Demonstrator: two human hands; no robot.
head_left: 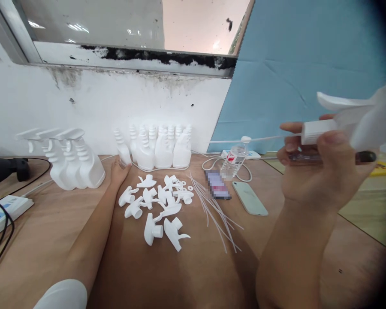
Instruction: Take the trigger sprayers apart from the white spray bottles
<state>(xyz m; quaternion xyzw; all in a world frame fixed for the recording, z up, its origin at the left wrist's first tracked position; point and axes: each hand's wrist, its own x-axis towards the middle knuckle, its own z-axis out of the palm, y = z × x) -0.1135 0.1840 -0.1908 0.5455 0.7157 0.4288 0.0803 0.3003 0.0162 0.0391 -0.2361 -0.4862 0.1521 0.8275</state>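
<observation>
At the left end of the bottle group, a white spray bottle (pixel 122 148) without a head tilts slightly, and my left hand (pixel 118 171) is closed around its lower part. Raised high on the right, my right hand (pixel 321 167) grips a white trigger spray head (pixel 320 131) by its collar. A thin white dip tube (pixel 266 138) runs leftward from that collar. Across the same palm lies a slim dark object (pixel 304 159), its kind unclear. Loose trigger spray heads (pixel 154 229) are scattered between my arms, beside a fan of loose dip tubes (pixel 215 210).
Several headless bottles (pixel 164 150) stand against the wall; bottles with heads (pixel 73 167) stand left. A water bottle (pixel 234 161), a dark phone (pixel 218 184) and a pale green phone (pixel 249 197) are right of centre. A power strip (pixel 9 212) and black cables lie left.
</observation>
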